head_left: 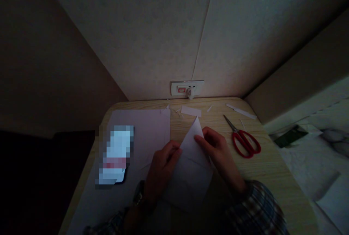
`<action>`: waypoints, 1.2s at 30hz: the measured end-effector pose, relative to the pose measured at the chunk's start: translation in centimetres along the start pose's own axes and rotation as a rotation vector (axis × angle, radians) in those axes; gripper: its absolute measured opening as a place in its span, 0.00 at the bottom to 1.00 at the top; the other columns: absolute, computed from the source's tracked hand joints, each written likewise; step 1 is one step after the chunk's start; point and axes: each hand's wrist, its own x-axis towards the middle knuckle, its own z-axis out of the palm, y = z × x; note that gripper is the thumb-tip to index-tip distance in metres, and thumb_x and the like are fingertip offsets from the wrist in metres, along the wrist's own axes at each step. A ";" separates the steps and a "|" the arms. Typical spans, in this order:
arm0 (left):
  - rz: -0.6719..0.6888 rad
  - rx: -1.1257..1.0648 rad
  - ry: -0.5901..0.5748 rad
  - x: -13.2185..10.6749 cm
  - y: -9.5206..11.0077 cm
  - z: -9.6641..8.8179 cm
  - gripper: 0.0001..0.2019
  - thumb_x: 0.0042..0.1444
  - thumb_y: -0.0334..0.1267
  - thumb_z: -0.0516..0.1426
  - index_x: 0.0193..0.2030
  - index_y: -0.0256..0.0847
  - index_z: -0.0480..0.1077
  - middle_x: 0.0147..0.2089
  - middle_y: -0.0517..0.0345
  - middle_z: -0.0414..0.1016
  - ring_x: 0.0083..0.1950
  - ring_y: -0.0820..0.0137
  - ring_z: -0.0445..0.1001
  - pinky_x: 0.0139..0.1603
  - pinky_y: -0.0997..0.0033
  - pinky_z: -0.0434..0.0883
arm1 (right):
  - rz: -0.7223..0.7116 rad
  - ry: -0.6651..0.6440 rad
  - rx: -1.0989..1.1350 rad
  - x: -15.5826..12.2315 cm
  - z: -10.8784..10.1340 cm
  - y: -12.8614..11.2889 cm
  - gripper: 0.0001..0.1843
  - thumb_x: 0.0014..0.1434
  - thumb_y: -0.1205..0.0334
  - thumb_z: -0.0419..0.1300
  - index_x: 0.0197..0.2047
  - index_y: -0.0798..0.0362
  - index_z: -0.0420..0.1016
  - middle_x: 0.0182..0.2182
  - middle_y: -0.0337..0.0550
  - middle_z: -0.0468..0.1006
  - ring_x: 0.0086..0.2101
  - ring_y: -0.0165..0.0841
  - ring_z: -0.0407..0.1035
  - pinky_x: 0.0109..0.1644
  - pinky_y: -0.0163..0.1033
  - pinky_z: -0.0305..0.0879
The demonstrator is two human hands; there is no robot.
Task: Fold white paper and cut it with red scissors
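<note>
Left hand point(163, 166) and right hand point(218, 153) both pinch the folded paper point(191, 178), which I see lying midway on the wooden bench point(275, 176) — red scissors point(245, 143) to its right, wall socket point(187, 88) behind, room dim.

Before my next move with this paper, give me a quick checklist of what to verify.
1. Hold on the folded paper: left hand grips its left edge and right hand has fingers on its right edge. Ok.
2. Paper lying flat on the table: cannot tell.
3. Scissors out of the way: they lie to the right, apart from the right hand. Ok.
4. Phone out of the way: it lies on the large sheet, left of the hands. Ok.
5. Light: dim, creases hard to see. Not ok.
</note>
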 end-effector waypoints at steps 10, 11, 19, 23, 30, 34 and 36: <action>0.005 0.053 0.001 0.0 0.2 0.0 0.09 0.58 0.42 0.50 0.32 0.41 0.64 0.23 0.66 0.67 0.26 0.73 0.65 0.26 0.76 0.58 | 0.019 0.001 -0.009 -0.2 0.0 -0.2 0.13 0.51 0.54 0.60 0.24 0.52 0.63 0.20 0.35 0.62 0.23 0.29 0.58 0.23 0.33 0.53; 0.004 0.058 -0.001 -0.1 0.2 0.0 0.09 0.58 0.42 0.50 0.32 0.41 0.64 0.23 0.66 0.66 0.25 0.73 0.64 0.25 0.76 0.57 | 0.020 0.000 -0.008 -0.2 0.0 -0.2 0.13 0.51 0.54 0.60 0.24 0.51 0.63 0.20 0.35 0.63 0.23 0.29 0.58 0.23 0.33 0.53; 0.033 0.153 0.023 0.0 -0.2 0.1 0.09 0.58 0.42 0.50 0.30 0.41 0.64 0.22 0.66 0.66 0.24 0.73 0.64 0.24 0.75 0.56 | -0.020 -0.005 -0.079 0.0 0.0 0.2 0.13 0.53 0.54 0.59 0.24 0.51 0.63 0.20 0.34 0.62 0.23 0.29 0.57 0.23 0.33 0.52; 0.049 0.189 0.035 0.2 -0.3 0.1 0.10 0.58 0.42 0.50 0.29 0.41 0.64 0.22 0.66 0.67 0.24 0.73 0.65 0.25 0.75 0.57 | -0.035 0.001 -0.090 0.0 0.0 0.4 0.13 0.54 0.54 0.58 0.24 0.52 0.63 0.20 0.34 0.62 0.23 0.29 0.57 0.23 0.33 0.52; 0.054 0.225 0.034 0.1 -0.3 0.1 0.11 0.59 0.42 0.49 0.30 0.40 0.65 0.23 0.65 0.66 0.26 0.73 0.66 0.28 0.75 0.58 | -0.041 -0.015 -0.111 -0.1 -0.2 0.5 0.12 0.54 0.54 0.58 0.25 0.52 0.64 0.21 0.35 0.63 0.23 0.29 0.58 0.23 0.33 0.53; 0.047 0.240 0.026 -0.1 -0.3 0.0 0.12 0.60 0.42 0.48 0.29 0.40 0.65 0.24 0.65 0.66 0.27 0.72 0.67 0.29 0.74 0.59 | -0.038 -0.049 -0.086 0.0 -0.1 0.3 0.10 0.54 0.56 0.58 0.26 0.52 0.66 0.22 0.36 0.65 0.25 0.30 0.60 0.25 0.33 0.56; 0.050 0.257 0.008 -0.1 -0.3 0.0 0.12 0.60 0.42 0.48 0.30 0.40 0.65 0.24 0.65 0.67 0.27 0.72 0.68 0.29 0.74 0.59 | -0.042 -0.074 -0.065 0.0 -0.1 0.2 0.10 0.54 0.56 0.58 0.27 0.52 0.66 0.23 0.36 0.66 0.26 0.31 0.62 0.28 0.34 0.58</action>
